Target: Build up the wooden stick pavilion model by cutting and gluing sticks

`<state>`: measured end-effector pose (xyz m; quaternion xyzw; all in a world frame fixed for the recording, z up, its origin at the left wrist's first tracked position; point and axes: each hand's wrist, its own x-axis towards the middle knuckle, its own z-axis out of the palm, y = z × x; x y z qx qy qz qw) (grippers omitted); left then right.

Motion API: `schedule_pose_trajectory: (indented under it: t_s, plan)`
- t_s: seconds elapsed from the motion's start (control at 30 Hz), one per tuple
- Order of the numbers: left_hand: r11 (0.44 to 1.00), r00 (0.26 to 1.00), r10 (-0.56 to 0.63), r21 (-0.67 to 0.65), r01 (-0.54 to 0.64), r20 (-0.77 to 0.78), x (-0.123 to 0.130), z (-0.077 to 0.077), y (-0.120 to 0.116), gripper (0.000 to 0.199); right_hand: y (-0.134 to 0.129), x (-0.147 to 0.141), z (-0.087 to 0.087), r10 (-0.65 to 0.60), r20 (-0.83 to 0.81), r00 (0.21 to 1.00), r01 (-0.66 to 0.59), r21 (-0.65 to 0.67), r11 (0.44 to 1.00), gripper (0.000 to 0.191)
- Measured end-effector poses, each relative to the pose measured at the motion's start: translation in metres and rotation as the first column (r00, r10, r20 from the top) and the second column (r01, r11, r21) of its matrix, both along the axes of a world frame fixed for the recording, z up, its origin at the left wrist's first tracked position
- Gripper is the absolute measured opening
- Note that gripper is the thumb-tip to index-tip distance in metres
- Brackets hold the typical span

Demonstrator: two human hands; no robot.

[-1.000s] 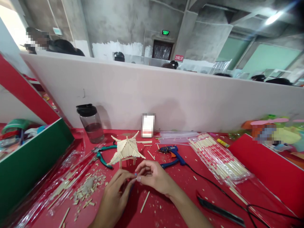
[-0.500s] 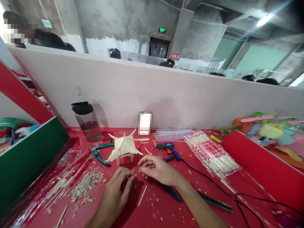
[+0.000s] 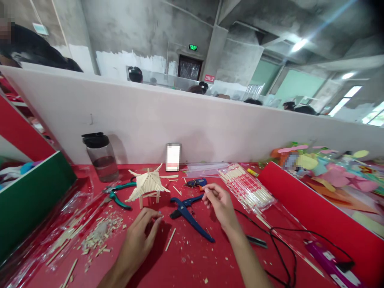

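Observation:
My left hand [image 3: 142, 232] rests low over the red table, with thumb and forefinger pinched together. Whatever is in that pinch is too small to make out. My right hand [image 3: 220, 206] is over the handle of a blue glue gun [image 3: 195, 183], its fingers loosely curled and apart; it hides most of the handle, and I see no firm grip. Beyond my left hand stands a small pavilion model [image 3: 149, 183] made of wooden sticks, with a ribbed roof and thin legs. A dark blue cutter [image 3: 192, 218] lies between my hands. One short stick [image 3: 170, 239] lies nearby.
Green-handled pliers [image 3: 121, 200] and a water bottle [image 3: 102, 158] are at the left. Stick offcuts [image 3: 102, 236] lie in a pile. A bright phone [image 3: 173, 158] leans on the partition [image 3: 144, 112]. Bagged sticks [image 3: 244, 186], a black cable [image 3: 279, 230] and a red-walled bin [image 3: 315, 204] are right.
My right hand has moved away from my left hand to the glue gun's handle, uncovering the blue cutter. The left hand stays pinched near the model. The view has shifted rightward.

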<state>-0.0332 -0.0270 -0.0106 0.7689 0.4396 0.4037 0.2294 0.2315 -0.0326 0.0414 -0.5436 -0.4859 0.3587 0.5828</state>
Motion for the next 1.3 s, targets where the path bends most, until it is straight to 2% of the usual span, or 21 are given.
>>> schedule_pose_trajectory:
  t_s: [0.07,0.1,0.23,0.5,0.63,0.73,0.8,0.9,0.97,1.07,1.13,1.3]
  plan:
    - [1.000,1.000,-0.006,0.009,0.006,0.001,0.000,0.000,0.000,0.022,0.003,-0.013,-0.019,-0.125,-0.072,0.990,0.128,0.043,0.991,0.032]
    - [1.000,1.000,-0.009,0.015,0.009,0.002,0.000,0.001,0.000,0.022,0.004,-0.019,-0.027,-0.148,-0.081,0.986,0.153,0.053,0.987,0.032]
    - [1.000,1.000,-0.013,0.025,0.013,0.005,0.000,0.001,0.000,0.021,0.007,-0.029,-0.046,-0.122,-0.013,0.992,0.123,0.072,0.990,0.031]
    - [0.999,1.000,0.002,-0.039,-0.003,-0.003,-0.003,-0.003,0.001,0.020,0.008,-0.003,-0.063,-0.028,0.132,0.991,0.026,0.022,0.999,0.031]
    - [0.996,1.000,0.019,-0.082,-0.018,0.011,-0.002,-0.005,0.002,0.022,0.013,0.002,-0.053,0.099,0.248,0.964,-0.101,-0.003,0.995,0.028]
    - [0.993,0.999,0.031,-0.116,-0.030,0.006,-0.003,-0.007,0.003,0.024,0.022,0.004,-0.037,0.235,0.433,0.870,-0.238,-0.049,0.970,0.024]
    - [0.990,0.999,0.035,-0.134,-0.034,-0.001,-0.003,-0.009,0.003,0.024,0.031,0.008,-0.028,0.253,0.559,0.790,-0.257,-0.073,0.964,0.022]
    - [0.988,0.999,0.035,-0.150,-0.034,0.003,-0.004,-0.011,0.003,0.023,0.045,0.020,-0.027,0.097,0.724,0.683,-0.080,-0.058,0.995,0.018]
    - [0.987,0.999,0.030,-0.156,-0.028,0.014,-0.004,-0.012,0.003,0.023,0.052,0.031,-0.033,-0.023,0.824,0.567,0.077,-0.026,0.997,0.013]
    - [0.987,1.000,0.018,-0.163,-0.014,0.024,-0.003,-0.012,0.003,0.022,0.057,0.050,-0.047,-0.069,0.916,0.396,0.208,-0.016,0.978,0.020]
    - [0.987,1.000,0.013,-0.162,-0.009,0.027,-0.003,-0.011,0.002,0.022,0.057,0.059,-0.054,-0.005,0.935,0.354,0.239,-0.085,0.967,0.025]
    - [0.990,0.999,0.018,-0.143,-0.014,0.028,-0.003,-0.007,0.002,0.023,0.057,0.065,-0.056,0.191,0.922,0.338,0.273,-0.290,0.917,0.031]
